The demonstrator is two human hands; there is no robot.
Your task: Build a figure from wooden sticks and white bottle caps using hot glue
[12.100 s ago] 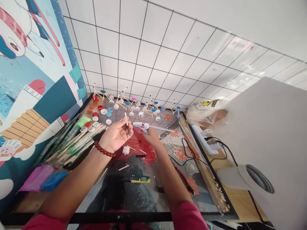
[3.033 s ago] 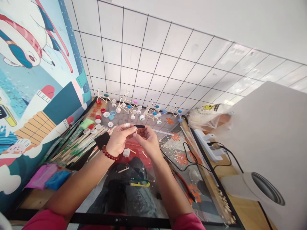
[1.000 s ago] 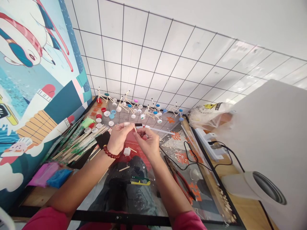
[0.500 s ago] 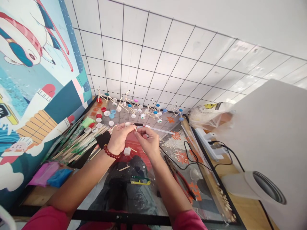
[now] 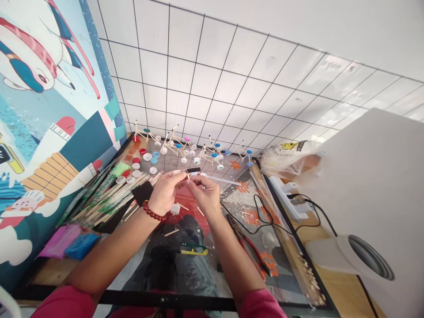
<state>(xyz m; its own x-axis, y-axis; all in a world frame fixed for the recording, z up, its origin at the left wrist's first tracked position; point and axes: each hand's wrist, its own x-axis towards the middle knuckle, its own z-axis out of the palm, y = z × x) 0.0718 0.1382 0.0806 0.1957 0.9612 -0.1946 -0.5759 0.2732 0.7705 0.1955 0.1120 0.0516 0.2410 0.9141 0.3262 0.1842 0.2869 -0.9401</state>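
Observation:
My left hand [image 5: 165,192] and my right hand [image 5: 205,197] meet at the fingertips, pinching a short wooden stick [image 5: 188,176]. A small black strip [image 5: 193,170] sits across its top end. A red bead bracelet [image 5: 154,212] circles my left wrist. A thin white rod [image 5: 223,179] runs out to the right behind my right hand. Below my hands a white bottle cap [image 5: 175,209] and loose stick pieces [image 5: 171,232] lie on the glass tabletop [image 5: 212,282], touching neither hand.
Stick-and-cap models [image 5: 172,143] and loose caps [image 5: 142,151] stand at the back. Bundled wooden sticks [image 5: 109,192] lie left, and red-handled pliers [image 5: 248,247] right. A yellow cutter [image 5: 194,251], power strip [image 5: 286,198] and plastic bag [image 5: 288,159] are nearby.
Since the oldest frame, my right hand has let go of the glue gun and joined my left at the stick. Over the last second my hands have barely moved; the black strip shows more.

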